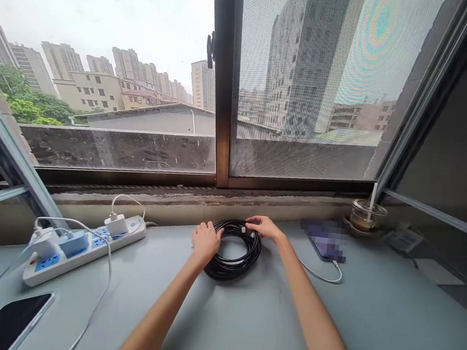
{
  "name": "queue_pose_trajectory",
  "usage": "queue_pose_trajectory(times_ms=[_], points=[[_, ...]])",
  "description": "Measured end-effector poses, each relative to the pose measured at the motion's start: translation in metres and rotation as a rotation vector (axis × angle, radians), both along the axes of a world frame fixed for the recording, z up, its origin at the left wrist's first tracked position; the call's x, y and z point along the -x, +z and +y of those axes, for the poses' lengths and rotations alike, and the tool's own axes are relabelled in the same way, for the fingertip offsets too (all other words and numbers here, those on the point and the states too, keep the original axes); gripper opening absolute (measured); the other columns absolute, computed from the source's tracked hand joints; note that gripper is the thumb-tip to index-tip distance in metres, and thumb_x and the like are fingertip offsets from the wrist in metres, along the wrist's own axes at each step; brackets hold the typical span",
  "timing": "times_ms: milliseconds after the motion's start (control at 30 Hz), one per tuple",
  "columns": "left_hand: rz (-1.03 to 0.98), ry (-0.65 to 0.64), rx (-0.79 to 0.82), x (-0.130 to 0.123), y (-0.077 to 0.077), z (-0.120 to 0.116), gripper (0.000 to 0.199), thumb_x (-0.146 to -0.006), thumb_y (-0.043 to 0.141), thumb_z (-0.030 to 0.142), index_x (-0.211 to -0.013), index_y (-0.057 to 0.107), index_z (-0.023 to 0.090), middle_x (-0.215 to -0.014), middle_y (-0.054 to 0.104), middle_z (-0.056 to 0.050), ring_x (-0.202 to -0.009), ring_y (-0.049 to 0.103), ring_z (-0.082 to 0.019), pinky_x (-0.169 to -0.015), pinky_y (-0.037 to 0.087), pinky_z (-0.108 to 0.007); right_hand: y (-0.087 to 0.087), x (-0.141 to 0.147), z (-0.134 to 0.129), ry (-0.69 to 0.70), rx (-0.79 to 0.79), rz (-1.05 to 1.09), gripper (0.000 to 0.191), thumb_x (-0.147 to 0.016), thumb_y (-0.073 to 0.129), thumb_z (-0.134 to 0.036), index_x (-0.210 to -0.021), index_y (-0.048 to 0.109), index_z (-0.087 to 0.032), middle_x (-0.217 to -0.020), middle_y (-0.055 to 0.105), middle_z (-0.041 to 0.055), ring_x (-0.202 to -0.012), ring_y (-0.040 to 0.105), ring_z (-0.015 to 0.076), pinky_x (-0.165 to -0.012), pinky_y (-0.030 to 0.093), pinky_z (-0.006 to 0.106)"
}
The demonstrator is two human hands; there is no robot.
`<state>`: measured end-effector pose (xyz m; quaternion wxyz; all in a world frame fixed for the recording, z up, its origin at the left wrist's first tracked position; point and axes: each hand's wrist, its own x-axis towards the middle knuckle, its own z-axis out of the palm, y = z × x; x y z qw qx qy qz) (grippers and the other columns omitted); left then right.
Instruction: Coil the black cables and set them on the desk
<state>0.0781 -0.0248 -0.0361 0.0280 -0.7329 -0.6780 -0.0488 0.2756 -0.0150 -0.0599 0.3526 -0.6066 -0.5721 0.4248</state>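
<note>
A coiled black cable [229, 270] lies on the grey tabletop [241, 333] in front of me, with loops stacked in a ring. At the coil's upper left, my left hand [206, 240] is closed on the loops, thumb on the inner side and fingers along the outside. My right hand [265, 227] grips the coil's upper right edge, with thumb and fingers bent onto it. Beside the right fingertips sits a small connector [244, 230] with a light-coloured tip. The loops under both hands are partly hidden.
On the left, a white power strip [80, 259] holds several plugs with trailing white cords. A phone [10, 321] lies at the lower left. To the right are a charging phone [325, 241] and a lidded drink cup [367, 215] with a straw. Behind runs the window frame [222, 162].
</note>
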Motion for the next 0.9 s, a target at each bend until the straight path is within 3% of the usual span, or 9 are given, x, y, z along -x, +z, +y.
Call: queue_pose_trajectory(times_ms=[433,633,900], points=[[-0.051,0.009,-0.018,0.002,-0.007,0.005,0.05,-0.094,0.032,0.043,-0.122,0.054,0.007,-0.121,0.058,-0.023,-0.116,0.051,-0.031,-0.094,0.036,-0.04,-0.007,0.0,-0.002,0.002,0.004,0.115,0.027,-0.091,0.056,-0.031,-0.112,0.057,-0.014,-0.094,0.062,0.0032,-0.071,0.06,0.0105,-0.06,0.053,0.025],[-0.058,-0.007,-0.011,0.006,-0.005,0.008,0.046,-0.094,0.034,0.041,-0.119,0.055,0.009,-0.121,0.058,-0.022,-0.115,0.052,-0.031,-0.094,0.035,-0.041,-0.012,0.005,0.0,-0.009,-0.006,0.135,0.032,-0.092,0.052,-0.039,-0.112,0.058,-0.014,-0.1,0.063,0.0056,-0.08,0.062,0.014,-0.069,0.054,0.032],[-0.1,-0.018,0.071,0.02,0.008,0.02,0.041,-0.086,0.048,0.046,-0.108,0.06,0.013,-0.117,0.063,-0.019,-0.11,0.057,-0.031,-0.091,0.038,-0.04,-0.026,0.009,0.017,-0.033,-0.185,0.067,0.027,-0.09,0.057,-0.032,-0.11,0.06,-0.014,-0.111,0.062,0.0071,-0.095,0.062,0.0182,-0.081,0.053,0.038]])
